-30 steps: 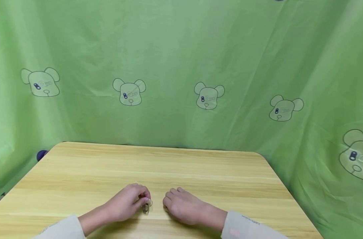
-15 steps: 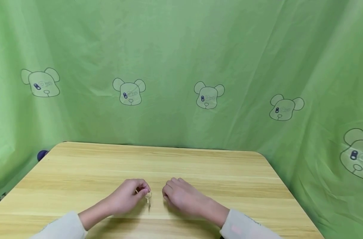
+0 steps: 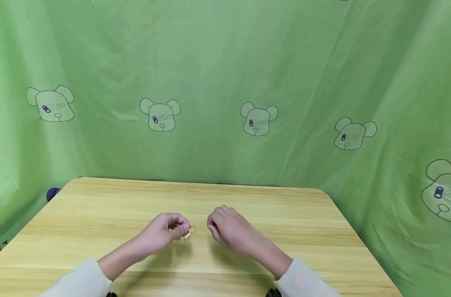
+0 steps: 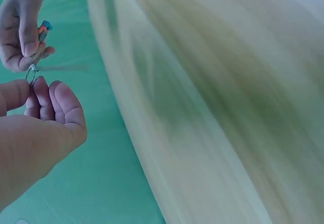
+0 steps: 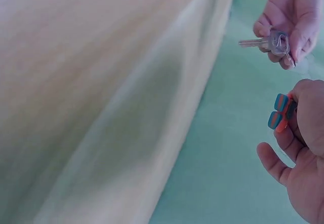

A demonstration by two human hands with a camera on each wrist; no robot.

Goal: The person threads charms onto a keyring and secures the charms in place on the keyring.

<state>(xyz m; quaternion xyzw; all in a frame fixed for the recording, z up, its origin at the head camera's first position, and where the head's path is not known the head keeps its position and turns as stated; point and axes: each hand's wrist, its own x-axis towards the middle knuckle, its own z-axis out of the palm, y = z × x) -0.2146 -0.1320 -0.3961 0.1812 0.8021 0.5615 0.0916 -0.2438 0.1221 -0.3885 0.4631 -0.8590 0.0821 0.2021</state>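
My left hand [image 3: 162, 234] pinches a thin metal key ring [image 4: 31, 75] between thumb and fingers, above the table. From the ring hangs a metal key [image 5: 276, 42], its blade sticking out sideways in the right wrist view. Facing it, a short gap away, my right hand [image 3: 231, 232] pinches a small orange-and-teal piece [image 5: 281, 113] with two rounded ends, like a charm; in the head view the fingers hide it. The left wrist view shows this orange-and-teal piece [image 4: 44, 29] just beyond the ring.
Both hands are over a light wood-grain table [image 3: 270, 206] with rounded far corners. Green cloth [image 3: 210, 74] printed with bear heads hangs behind and along the sides. A dark purple round object [image 3: 52, 193] shows past the table's left edge.
Both hands have risen from near the tabletop and shifted away from the body. The key and ring, earlier low by the table, have come up with the left hand.
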